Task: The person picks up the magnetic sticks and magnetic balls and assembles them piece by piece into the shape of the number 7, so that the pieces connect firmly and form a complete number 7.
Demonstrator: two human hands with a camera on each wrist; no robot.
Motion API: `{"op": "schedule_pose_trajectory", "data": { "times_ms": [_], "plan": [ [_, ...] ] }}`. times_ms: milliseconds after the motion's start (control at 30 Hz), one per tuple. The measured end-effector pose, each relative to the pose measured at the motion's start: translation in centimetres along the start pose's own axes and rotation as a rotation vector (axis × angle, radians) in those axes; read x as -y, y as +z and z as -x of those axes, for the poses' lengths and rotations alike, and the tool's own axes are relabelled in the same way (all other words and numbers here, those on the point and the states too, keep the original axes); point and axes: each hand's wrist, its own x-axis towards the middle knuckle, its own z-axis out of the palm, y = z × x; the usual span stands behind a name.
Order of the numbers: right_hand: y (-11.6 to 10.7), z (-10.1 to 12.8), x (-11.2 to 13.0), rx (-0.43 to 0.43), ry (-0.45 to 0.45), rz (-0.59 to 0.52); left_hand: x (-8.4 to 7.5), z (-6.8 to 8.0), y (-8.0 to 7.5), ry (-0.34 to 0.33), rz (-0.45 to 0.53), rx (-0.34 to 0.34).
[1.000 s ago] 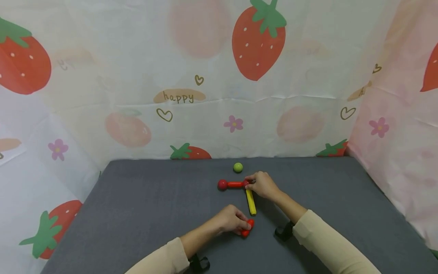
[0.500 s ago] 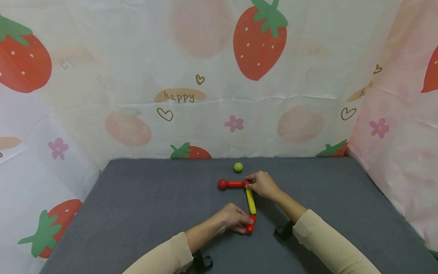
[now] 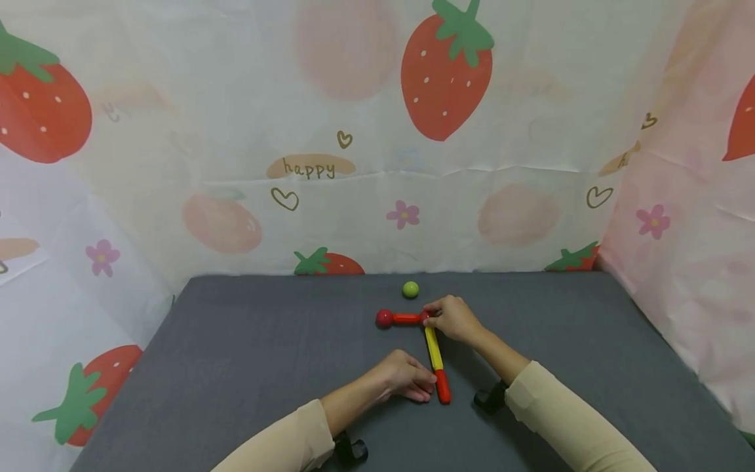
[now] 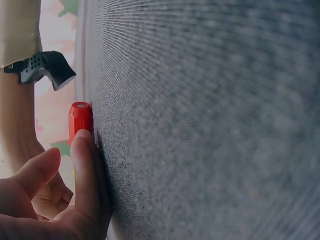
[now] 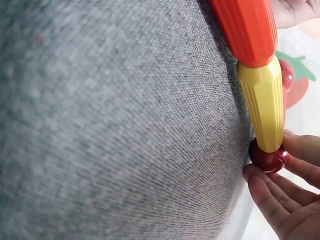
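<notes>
My right hand pinches a dark red ball between thumb and fingers. From this ball a yellow ridged rod runs toward me, and a short red rod runs left to a second red ball. End to end with the yellow rod lies another red rod. My left hand is beside that near rod; in the left wrist view a fingertip touches its side, while the thumb stands apart from it.
A green ball sits just behind the row, near the back edge of the grey table. Strawberry-printed cloth hangs behind and at both sides. A black wrist camera sits under the left wrist.
My left hand has brought the red rod up to the yellow rod's near end and swung it into line. Its thumb has now come off the rod. The right hand has stayed at the ball.
</notes>
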Motion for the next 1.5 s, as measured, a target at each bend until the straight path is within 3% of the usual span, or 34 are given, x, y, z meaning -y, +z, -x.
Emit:
{"op": "schedule_pose_trajectory", "data": {
  "times_ms": [300,800,1100,1500],
  "plan": [
    [0.0,-0.1,-0.2,0.017,0.000,-0.019,0.1,0.3,-0.8,0.056,0.030,0.030],
    [-0.1,-0.1,-0.3,0.030,-0.008,-0.001,-0.3,-0.1,-3.7,0.146,0.062,-0.028],
    [0.0,-0.1,-0.6,0.036,-0.036,-0.017,-1.8,-0.5,-5.8,0.274,0.095,-0.057],
    [-0.1,0.1,-0.6,0.033,-0.066,-0.009,-3.7,-2.6,-8.0,0.379,0.121,-0.214]
  ]
}}
